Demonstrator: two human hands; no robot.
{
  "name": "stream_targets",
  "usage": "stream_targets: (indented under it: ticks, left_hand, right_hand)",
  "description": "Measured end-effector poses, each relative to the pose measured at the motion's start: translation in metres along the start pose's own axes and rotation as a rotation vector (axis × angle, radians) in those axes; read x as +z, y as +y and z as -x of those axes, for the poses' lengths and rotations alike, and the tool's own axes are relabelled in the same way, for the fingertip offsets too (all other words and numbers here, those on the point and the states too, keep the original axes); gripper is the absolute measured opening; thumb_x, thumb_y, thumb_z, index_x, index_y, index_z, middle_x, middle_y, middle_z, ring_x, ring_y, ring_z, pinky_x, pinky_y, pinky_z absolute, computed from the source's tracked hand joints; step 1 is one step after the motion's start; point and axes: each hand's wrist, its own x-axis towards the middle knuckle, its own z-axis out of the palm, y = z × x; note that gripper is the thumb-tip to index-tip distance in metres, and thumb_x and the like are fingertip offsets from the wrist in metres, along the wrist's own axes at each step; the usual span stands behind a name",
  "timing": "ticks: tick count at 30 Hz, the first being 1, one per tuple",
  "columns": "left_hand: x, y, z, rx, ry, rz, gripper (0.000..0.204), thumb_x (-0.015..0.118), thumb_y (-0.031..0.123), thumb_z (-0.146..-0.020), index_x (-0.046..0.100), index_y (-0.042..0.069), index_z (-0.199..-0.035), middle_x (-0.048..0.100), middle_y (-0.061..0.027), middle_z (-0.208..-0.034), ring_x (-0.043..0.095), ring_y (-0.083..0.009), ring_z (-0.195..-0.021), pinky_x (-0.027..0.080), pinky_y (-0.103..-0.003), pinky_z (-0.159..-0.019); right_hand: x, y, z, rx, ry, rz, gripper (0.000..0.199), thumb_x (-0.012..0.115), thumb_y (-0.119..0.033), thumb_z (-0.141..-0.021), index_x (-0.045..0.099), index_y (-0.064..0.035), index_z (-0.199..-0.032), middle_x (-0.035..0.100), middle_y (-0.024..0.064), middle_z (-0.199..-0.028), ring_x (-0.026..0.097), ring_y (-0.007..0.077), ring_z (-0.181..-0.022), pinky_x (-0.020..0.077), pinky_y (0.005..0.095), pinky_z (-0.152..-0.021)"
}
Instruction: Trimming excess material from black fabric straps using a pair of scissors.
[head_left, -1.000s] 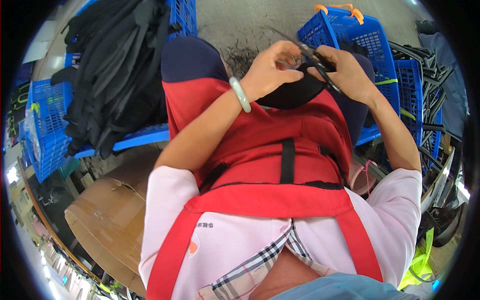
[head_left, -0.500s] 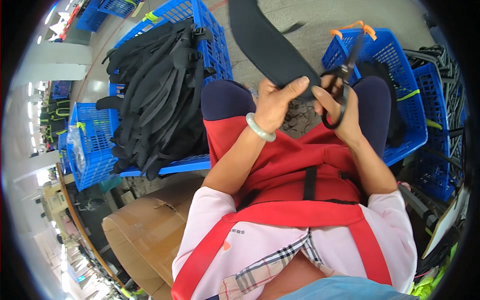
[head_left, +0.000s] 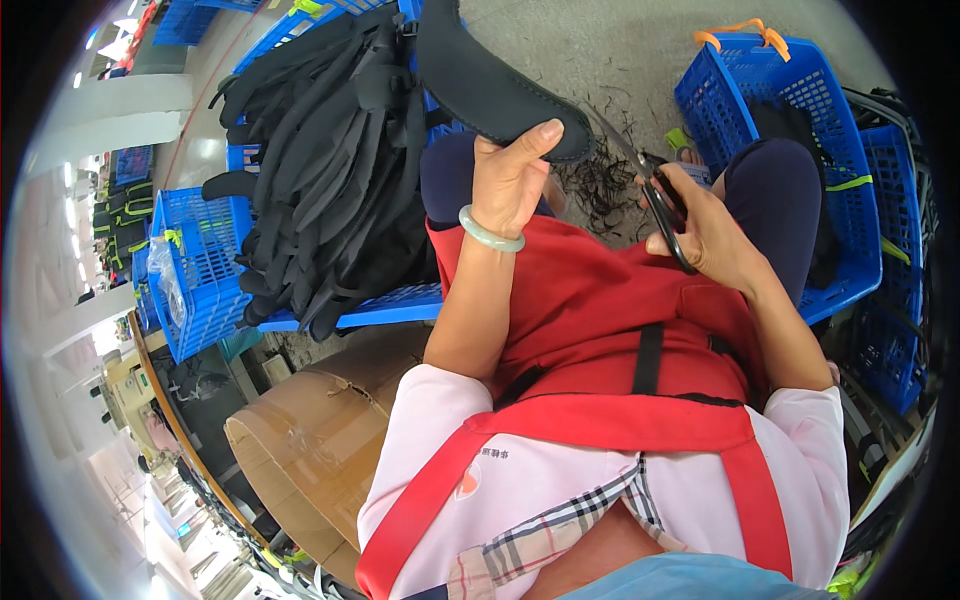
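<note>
Pinching firmly, the grip of the left hand (head_left: 510, 182) is holding a curved, black padded fabric strap (head_left: 500, 92) near its rounded end, the thumb lying across the near face and most of the fingers hiding behind it. That strap is extending up past the left knee and running out of view at the top edge. Curling around dark handles, the grip of the right hand (head_left: 708, 228) is holding a pair of black-handled metal scissors (head_left: 647, 170), their narrow blades pointing up and left toward the rounded end; whether the tips are touching it, one cannot tell. A pale green, smooth ring bangle (head_left: 490, 232) is circling the left wrist. Thin black scraps (head_left: 608, 195) are lying on the grey floor (head_left: 580, 45) between the knees. To the left, a heap of similar black straps (head_left: 335, 170) is filling a blue plastic lattice crate (head_left: 400, 304); to the right, another blue plastic crate, with orange ties (head_left: 725, 110), is standing beside the right knee, holding dark pieces (head_left: 790, 125).
</note>
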Motion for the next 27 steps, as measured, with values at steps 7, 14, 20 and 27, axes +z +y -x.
stream_targets:
  ticks: [7,14,20,27]
  left_hand:
    - [-0.013,-0.008,-0.004,-0.048,-0.137,-0.029,0.023,0.062,-0.008,-0.084,0.066,0.005,-0.103,0.068,-0.0052,-0.102,0.065,-0.0176,-0.096,0.051,-0.033,-0.089]
    - [-0.002,-0.008,-0.003,-0.086,-0.047,-0.054,0.019,0.068,-0.009,-0.079,0.068,0.005,-0.093,0.069,-0.0031,-0.091,0.065,-0.0125,-0.085,0.051,-0.027,-0.078]
    - [0.000,-0.009,-0.002,-0.098,-0.053,-0.077,0.016,0.070,-0.006,-0.079,0.068,0.004,-0.091,0.068,-0.0029,-0.088,0.064,-0.0126,-0.082,0.050,-0.026,-0.074]
    - [0.002,-0.011,0.000,-0.113,-0.045,-0.136,0.017,0.069,-0.003,-0.081,0.065,0.004,-0.097,0.066,-0.0033,-0.091,0.063,-0.0135,-0.082,0.052,-0.028,-0.074]
  right_hand:
    - [-0.004,-0.013,-0.008,0.104,-0.051,0.052,0.081,0.085,-0.042,-0.066,0.042,0.0016,-0.118,0.047,0.0038,-0.091,0.043,0.0125,-0.083,0.0398,0.0252,-0.075]
    - [-0.010,-0.002,-0.011,0.087,-0.103,0.044,0.075,0.081,-0.051,-0.068,0.050,0.0034,-0.110,0.041,0.0030,-0.083,0.040,0.0109,-0.077,0.0360,0.0229,-0.069]
    - [-0.004,0.002,-0.009,-0.107,0.035,0.035,0.048,0.079,-0.037,-0.076,0.052,-0.0001,-0.092,0.042,0.0015,-0.072,0.037,0.0091,-0.070,0.0339,0.0265,-0.059]
    - [-0.008,0.001,-0.009,-0.010,0.052,0.050,0.048,0.078,-0.035,-0.078,0.052,0.0014,-0.094,0.045,0.0047,-0.073,0.040,0.0108,-0.071,0.0391,0.0278,-0.062]
